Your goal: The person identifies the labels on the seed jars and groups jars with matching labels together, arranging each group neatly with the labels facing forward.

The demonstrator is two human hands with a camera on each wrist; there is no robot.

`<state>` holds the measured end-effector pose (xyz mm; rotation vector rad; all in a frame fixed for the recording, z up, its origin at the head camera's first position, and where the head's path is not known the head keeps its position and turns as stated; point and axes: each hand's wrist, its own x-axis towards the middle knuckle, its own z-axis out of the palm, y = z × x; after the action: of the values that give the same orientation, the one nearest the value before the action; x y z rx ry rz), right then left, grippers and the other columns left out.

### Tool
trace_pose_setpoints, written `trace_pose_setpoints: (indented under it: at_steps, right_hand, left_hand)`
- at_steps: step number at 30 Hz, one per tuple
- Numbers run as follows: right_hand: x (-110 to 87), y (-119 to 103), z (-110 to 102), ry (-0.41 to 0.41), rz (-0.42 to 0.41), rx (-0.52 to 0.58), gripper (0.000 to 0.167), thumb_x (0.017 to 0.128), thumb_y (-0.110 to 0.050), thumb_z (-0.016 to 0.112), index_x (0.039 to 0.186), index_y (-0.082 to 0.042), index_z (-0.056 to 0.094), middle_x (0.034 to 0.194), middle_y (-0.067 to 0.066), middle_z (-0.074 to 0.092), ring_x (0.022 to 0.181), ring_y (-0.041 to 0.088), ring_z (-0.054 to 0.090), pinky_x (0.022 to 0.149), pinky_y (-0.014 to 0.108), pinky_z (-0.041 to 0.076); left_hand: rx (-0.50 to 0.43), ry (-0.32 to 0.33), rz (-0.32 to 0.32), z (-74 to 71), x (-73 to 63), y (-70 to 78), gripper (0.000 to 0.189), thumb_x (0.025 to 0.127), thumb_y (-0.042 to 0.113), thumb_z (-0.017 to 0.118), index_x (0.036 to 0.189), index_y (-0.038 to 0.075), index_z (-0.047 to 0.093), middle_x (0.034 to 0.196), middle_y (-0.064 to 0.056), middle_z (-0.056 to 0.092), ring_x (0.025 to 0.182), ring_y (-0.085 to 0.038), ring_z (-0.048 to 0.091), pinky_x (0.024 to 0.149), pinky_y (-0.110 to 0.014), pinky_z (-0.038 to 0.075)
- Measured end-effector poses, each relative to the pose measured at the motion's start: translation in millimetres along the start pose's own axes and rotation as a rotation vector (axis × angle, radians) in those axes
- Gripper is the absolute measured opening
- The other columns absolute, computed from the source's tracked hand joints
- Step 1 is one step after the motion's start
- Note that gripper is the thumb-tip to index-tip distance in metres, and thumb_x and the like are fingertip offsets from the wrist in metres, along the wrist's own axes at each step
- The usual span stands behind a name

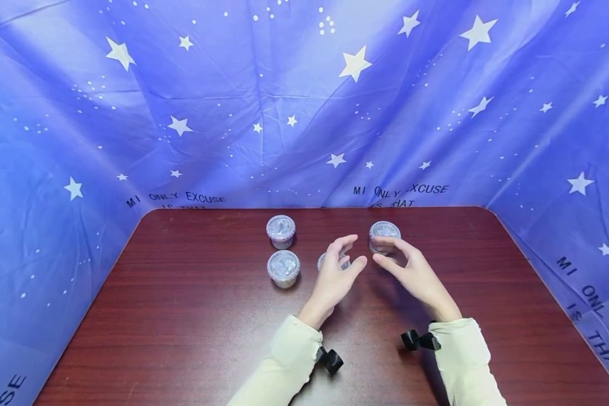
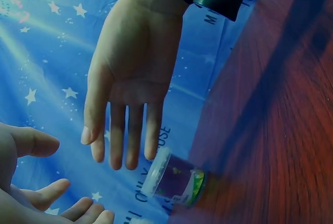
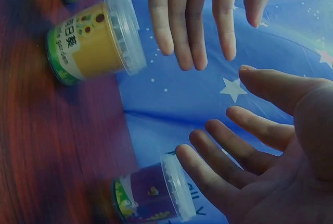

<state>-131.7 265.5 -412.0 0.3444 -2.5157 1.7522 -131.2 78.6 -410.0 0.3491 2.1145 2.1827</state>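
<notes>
My left hand (image 1: 333, 281) hovers over the table with fingers loosely bent and thumb apart, holding nothing. Behind it, a clear-lidded tub (image 1: 323, 261) is partly hidden. Opposite is my right hand (image 1: 420, 276), its thumb and fingers spread with nothing between them. Its fingers overlap the far-right tub (image 1: 385, 228) in the head view; contact cannot be told. That tub has purple contents (image 2: 178, 181) in the left wrist view. A yellow tub (image 3: 86, 44) with a sunflower label shows in the right wrist view, apart from the left hand's fingers (image 3: 195, 31).
Two more lidded tubs stand to the left on the reddish-brown table (image 1: 182, 316), one at the back (image 1: 281, 231) and one nearer (image 1: 283, 269). A blue cloth with stars (image 1: 304, 101) hangs behind and along both sides. Each wrist wears a black camera mount (image 1: 330, 360).
</notes>
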Motion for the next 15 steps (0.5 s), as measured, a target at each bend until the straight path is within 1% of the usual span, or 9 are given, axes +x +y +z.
trace_pose_setpoints:
  at_steps: [2, 5, 9, 12, 15]
  right_hand:
    - [-0.5, -1, -3, 0.01, 0.014, -0.007, 0.044, 0.097, -0.015, 0.065, 0.135, 0.005, 0.053, 0.129, 0.025, 0.058, 0.115, 0.013, 0.061, 0.09, 0.014, 0.05]
    - [-1.0, 0, -9, 0.024, 0.019, -0.035, 0.045, 0.098, -0.018, 0.064, 0.136, 0.004, 0.052, 0.13, 0.026, 0.058, 0.116, 0.014, 0.06, 0.089, 0.013, 0.05]
    - [-0.3, 4, -15, 0.052, -0.009, -0.063, 0.042, 0.098, -0.015, 0.063, 0.133, 0.006, 0.053, 0.127, 0.025, 0.059, 0.113, 0.007, 0.061, 0.088, 0.012, 0.05]
    - [1.1, 6, -18, 0.071, -0.014, -0.065, 0.04, 0.098, -0.014, 0.063, 0.132, 0.006, 0.054, 0.124, 0.021, 0.062, 0.111, 0.005, 0.062, 0.088, 0.012, 0.049]
    - [3.1, 7, -21, 0.088, -0.006, -0.069, 0.041, 0.098, -0.014, 0.063, 0.132, 0.006, 0.054, 0.121, 0.01, 0.065, 0.109, 0.002, 0.062, 0.088, 0.011, 0.049]
  left_hand:
    - [-0.021, -0.006, 0.004, 3.9, 2.1, -2.0, 0.048, 0.092, 0.011, 0.064, 0.138, 0.006, 0.052, 0.141, -0.014, 0.048, 0.135, -0.029, 0.045, 0.114, -0.045, 0.037]
    - [-0.039, -0.01, -0.01, 10.0, 5.3, -3.3, 0.049, 0.092, 0.009, 0.064, 0.138, 0.005, 0.051, 0.141, -0.014, 0.048, 0.135, -0.028, 0.045, 0.114, -0.044, 0.037]
    - [-0.028, -0.009, -0.031, 16.6, 10.5, -3.9, 0.049, 0.092, 0.01, 0.064, 0.139, 0.007, 0.05, 0.141, -0.013, 0.048, 0.135, -0.027, 0.046, 0.113, -0.041, 0.039]
    - [-0.017, -0.008, -0.046, 19.8, 14.4, -3.3, 0.051, 0.092, 0.011, 0.065, 0.14, 0.008, 0.049, 0.141, -0.012, 0.049, 0.136, -0.027, 0.045, 0.113, -0.041, 0.039]
    - [-0.01, -0.01, -0.063, 21.7, 18.1, -2.8, 0.055, 0.092, 0.012, 0.066, 0.143, 0.008, 0.046, 0.143, -0.011, 0.049, 0.137, -0.027, 0.044, 0.114, -0.042, 0.038]
